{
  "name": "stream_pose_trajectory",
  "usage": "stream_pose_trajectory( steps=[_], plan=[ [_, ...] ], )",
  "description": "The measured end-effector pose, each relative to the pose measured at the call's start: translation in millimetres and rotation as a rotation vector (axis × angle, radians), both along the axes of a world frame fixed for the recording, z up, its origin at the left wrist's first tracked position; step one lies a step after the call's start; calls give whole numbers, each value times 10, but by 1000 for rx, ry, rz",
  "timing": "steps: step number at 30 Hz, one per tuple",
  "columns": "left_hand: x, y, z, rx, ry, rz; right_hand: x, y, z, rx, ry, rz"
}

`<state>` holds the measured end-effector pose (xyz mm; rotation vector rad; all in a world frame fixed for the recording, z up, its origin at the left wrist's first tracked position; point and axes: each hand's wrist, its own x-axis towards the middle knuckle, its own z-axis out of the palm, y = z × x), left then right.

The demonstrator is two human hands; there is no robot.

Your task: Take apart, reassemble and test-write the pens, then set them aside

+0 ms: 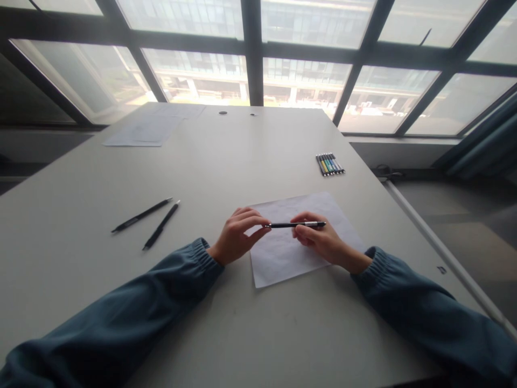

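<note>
A slim black pen (280,225) with a silver band lies level between my two hands, just above a sheet of white paper (278,264). My left hand (241,231) pinches its left end between thumb and fingers. Around the barrel nearer the right end, my right hand (317,237) is closed, thumb below and fingers above. The paper lies at a slant on the white table, partly hidden by both hands. Left of my left hand lie two more dark pens, one long black pen (141,215) and a second black pen (162,225), angled towards each other.
At the right, a row of several pens (330,164) with coloured barrels lies side by side. More paper sheets (141,129) rest at the far left of the table (226,161). A small dark object (441,270) lies near the right edge. Large windows stand beyond the table.
</note>
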<state>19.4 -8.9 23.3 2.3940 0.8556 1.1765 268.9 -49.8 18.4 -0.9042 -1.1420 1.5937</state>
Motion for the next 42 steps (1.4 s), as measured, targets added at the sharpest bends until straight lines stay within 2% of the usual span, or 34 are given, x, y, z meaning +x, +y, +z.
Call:
stream_pose_trajectory(
  steps=[7, 15, 18, 21, 24, 28, 34, 37, 42],
  plan=[
    [-17, 43, -5, -29, -96, 91, 70, 91, -3, -127, 255, -78],
    [-41, 50, 7, -39, -102, 44, 60, 100, -53, -106, 139, -161],
    [-44, 44, 12, -56, -109, 55, 45, 111, -55, -14, 93, -292],
    [-50, 42, 9, -80, -110, 112, 52, 121, -54, 143, -33, -450],
    [-65, 60, -16, -93, -127, 189, 72, 114, -52, 280, -210, -491],
    [-85, 104, -72, -128, -180, 256, 90, 90, -66, 377, -357, -459],
    [-88, 128, -113, -172, -229, 248, 115, 92, -120, 452, -549, -445],
    [-88, 130, -119, -197, -233, 256, 136, 89, -104, 568, -728, -441],
    [-99, 156, -142, -231, -225, 276, 160, 88, -34, 715, -981, -343]
  ],
)
